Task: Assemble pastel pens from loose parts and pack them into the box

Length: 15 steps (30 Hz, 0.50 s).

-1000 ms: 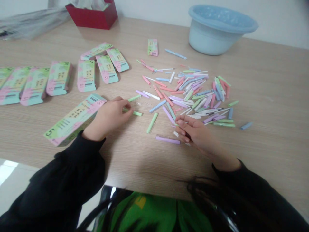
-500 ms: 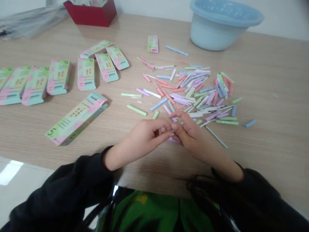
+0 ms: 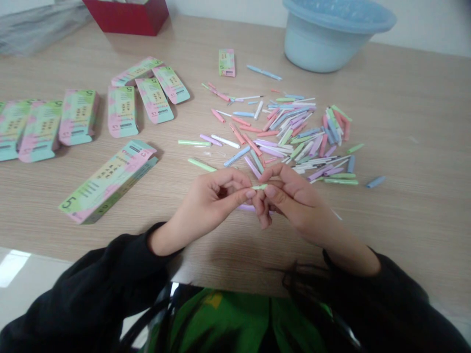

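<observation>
Green tube (image 3: 259, 187) is pinched between left hand (image 3: 211, 198) and right hand (image 3: 300, 203); loose tubes (image 3: 285, 136) lie farther off, boxes (image 3: 79, 117) left.

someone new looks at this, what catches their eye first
The scatter of pastel tubes, right of centre in the view, probably draws the eye first. Nearer the camera, the left hand and right hand hold a green piece between them. The big blue basin stands out too, behind the scatter.
</observation>
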### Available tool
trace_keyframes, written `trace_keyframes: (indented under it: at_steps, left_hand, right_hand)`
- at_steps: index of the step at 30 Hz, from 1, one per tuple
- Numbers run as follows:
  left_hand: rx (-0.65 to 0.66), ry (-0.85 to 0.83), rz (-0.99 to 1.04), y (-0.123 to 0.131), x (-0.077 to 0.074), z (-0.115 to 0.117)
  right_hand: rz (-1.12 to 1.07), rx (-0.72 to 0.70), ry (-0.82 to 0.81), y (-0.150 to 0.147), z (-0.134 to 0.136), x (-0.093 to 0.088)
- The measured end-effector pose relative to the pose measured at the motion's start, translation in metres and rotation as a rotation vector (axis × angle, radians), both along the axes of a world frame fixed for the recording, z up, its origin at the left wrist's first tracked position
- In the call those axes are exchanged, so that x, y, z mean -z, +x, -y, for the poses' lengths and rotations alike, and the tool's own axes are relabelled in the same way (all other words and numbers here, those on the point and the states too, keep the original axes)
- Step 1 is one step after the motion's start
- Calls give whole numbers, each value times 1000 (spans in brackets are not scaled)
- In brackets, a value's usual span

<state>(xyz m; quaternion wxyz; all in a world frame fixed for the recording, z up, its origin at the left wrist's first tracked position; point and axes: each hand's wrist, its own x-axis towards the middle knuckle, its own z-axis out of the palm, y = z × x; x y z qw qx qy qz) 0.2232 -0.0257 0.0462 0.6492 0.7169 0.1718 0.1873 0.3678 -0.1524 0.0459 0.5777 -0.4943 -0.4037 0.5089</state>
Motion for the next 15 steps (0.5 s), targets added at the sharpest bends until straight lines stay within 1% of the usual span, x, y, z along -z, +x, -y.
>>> trace_keyframes:
  at_steps: [2, 4, 8, 12, 15]
  left_hand:
    - [-6, 4, -10, 0, 0, 0]
    - [-7, 4, -7, -1, 0, 1]
    - [-41, 59, 11, -2, 0, 1]
    - [-88, 132, -7, -3, 1, 1]
    - [-88, 137, -21, -4, 2, 1]
  right_hand:
    - [-2, 23, -11, 1, -1, 2]
    - [32, 74, 14, 1, -2, 3]
    - [166, 205, 71, -2, -2, 4]
    - [299, 287, 38, -4, 0, 0]
    - [319, 316, 8, -2, 1, -3]
